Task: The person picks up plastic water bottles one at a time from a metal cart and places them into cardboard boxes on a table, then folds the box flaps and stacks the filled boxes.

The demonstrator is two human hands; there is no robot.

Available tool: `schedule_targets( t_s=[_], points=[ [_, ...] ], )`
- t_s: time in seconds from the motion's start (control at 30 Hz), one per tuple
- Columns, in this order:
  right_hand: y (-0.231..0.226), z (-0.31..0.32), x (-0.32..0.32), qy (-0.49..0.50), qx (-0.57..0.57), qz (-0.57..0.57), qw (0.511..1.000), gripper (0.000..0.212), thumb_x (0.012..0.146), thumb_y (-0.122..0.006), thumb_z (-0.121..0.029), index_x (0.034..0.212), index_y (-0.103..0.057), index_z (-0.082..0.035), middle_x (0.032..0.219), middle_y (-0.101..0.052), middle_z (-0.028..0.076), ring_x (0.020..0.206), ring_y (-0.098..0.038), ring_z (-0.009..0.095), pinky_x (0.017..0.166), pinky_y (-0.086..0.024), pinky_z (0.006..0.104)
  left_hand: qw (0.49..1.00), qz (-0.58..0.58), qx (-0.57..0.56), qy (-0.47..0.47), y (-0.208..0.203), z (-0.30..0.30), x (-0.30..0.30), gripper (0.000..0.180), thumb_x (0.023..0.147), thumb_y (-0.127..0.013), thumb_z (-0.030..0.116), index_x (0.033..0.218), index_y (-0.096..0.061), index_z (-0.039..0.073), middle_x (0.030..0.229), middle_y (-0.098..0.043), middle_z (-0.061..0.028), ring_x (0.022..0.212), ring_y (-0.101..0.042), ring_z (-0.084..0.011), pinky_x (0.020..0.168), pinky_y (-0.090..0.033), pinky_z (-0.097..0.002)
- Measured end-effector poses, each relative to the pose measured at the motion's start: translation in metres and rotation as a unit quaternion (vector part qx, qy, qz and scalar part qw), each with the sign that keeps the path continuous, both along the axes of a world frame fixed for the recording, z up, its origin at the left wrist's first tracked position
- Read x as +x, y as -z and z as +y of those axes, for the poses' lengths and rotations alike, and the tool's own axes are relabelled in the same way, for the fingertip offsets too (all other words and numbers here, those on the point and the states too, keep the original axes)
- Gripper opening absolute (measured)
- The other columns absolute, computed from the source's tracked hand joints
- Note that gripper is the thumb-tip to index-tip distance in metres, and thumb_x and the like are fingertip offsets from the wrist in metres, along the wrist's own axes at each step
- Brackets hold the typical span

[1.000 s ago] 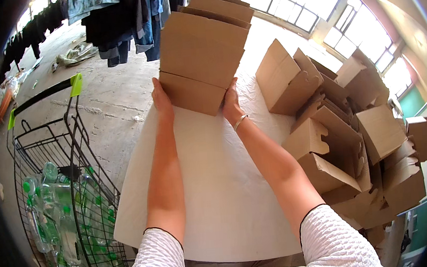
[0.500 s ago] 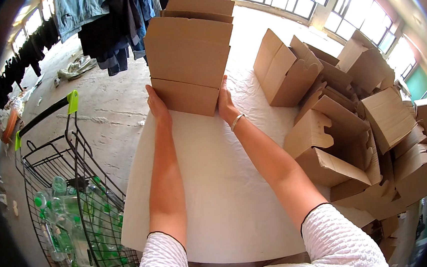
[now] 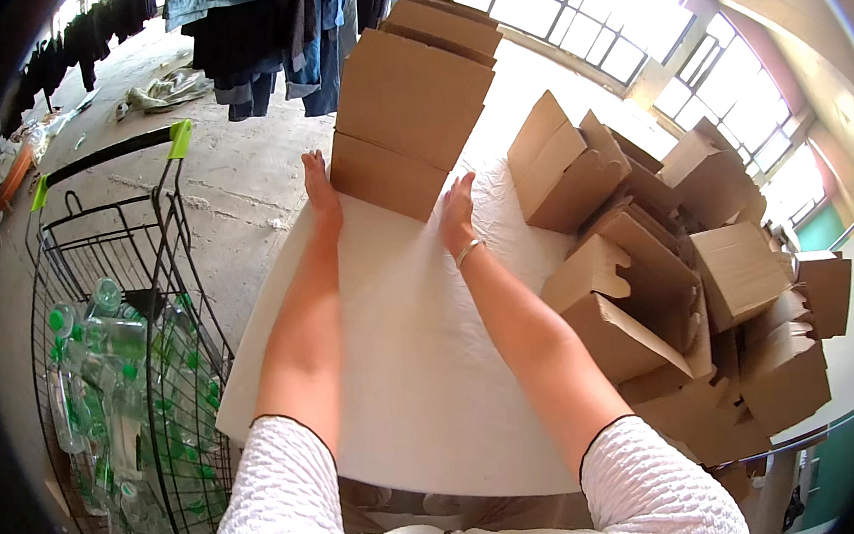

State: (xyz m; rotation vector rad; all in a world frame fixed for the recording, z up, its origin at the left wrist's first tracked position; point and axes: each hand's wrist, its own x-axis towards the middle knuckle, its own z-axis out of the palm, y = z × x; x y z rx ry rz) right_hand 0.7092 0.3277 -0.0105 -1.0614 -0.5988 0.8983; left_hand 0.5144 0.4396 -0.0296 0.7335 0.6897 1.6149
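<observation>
A brown cardboard box stands on the white-covered table, its flap raised, at the front of a row of similar boxes running away from me. Just off its left side is my left hand, fingers stretched upward and a little apart from the cardboard. My right hand, with a bracelet at the wrist, is beside the box's near right corner, its fingers extended and a small gap from it. Neither hand holds anything.
Open cardboard boxes lie heaped on the table's right. A black wire shopping cart with green-capped plastic bottles stands at the left. Dark and denim clothes hang beyond the table. Windows line the far wall.
Both hands have come away from the sides of the front box and let it go. The view has tilted, so the box row and the heap appear shifted.
</observation>
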Motion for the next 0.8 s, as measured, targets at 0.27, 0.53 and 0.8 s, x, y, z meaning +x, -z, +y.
schedule_targets(
  t_s=[0.27,0.53,0.8],
  points=[
    [-0.002,-0.108,-0.051,-0.007,-0.022,-0.041,0.999,0.086,0.107,-0.035,-0.059,0.163,-0.006,-0.001,0.173,-0.011,0.011,0.159,-0.01,0.02,0.129,-0.009,0.033,0.991,0.079,0.012,0.103,0.043,-0.062,-0.04,0.083,0.108,-0.032,0.062,0.162,-0.02,0.0,0.171,-0.021,-0.0117,0.157,-0.02,-0.0225,0.128,-0.012,-0.036],
    [0.0,-0.29,-0.115,-0.077,-0.12,-0.246,0.959,0.072,0.102,-0.058,-0.032,0.159,-0.027,0.001,0.168,-0.027,0.015,0.156,-0.023,0.028,0.126,-0.021,0.0366,0.838,0.515,0.071,0.166,0.009,-0.284,-0.093,0.08,0.108,-0.032,0.06,0.16,-0.028,-0.001,0.17,-0.021,-0.0169,0.158,-0.015,-0.0315,0.128,-0.009,-0.0452],
    [-0.129,-0.416,-0.017,0.218,0.05,-0.698,0.68,0.092,0.075,-0.081,-0.008,0.156,-0.036,-0.004,0.159,-0.039,0.016,0.151,-0.031,0.036,0.124,-0.027,0.0469,0.539,0.803,0.255,0.015,-0.01,-0.458,-0.115,0.071,0.106,-0.044,0.052,0.156,-0.039,0.001,0.165,-0.03,-0.0196,0.155,-0.019,-0.0366,0.127,-0.014,-0.0501]
  ],
)
